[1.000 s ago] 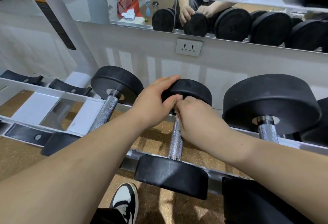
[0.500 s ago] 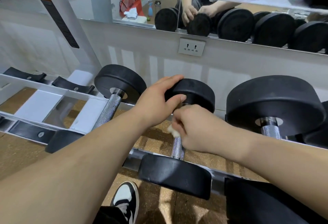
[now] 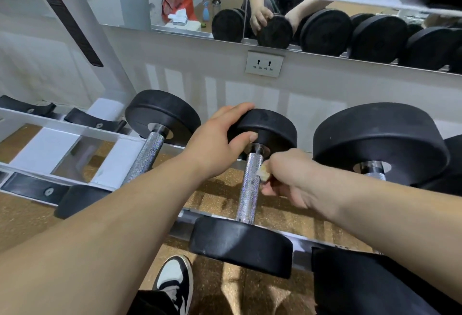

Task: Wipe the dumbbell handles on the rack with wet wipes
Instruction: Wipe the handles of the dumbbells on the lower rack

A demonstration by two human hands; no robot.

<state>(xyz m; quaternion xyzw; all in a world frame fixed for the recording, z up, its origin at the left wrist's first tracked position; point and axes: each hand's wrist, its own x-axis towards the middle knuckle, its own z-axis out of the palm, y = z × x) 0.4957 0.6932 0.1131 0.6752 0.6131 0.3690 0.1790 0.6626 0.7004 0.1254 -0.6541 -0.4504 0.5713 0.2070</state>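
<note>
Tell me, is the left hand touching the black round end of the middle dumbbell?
Touching. In the head view the left hand curls its fingers over the far weight, thumb on its face.

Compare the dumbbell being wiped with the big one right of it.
The middle dumbbell has smaller heads than the right dumbbell. The left hand grips the middle dumbbell's far head, the right hand holds a wipe at its handle; the right dumbbell is untouched. Both have black heads.
</note>
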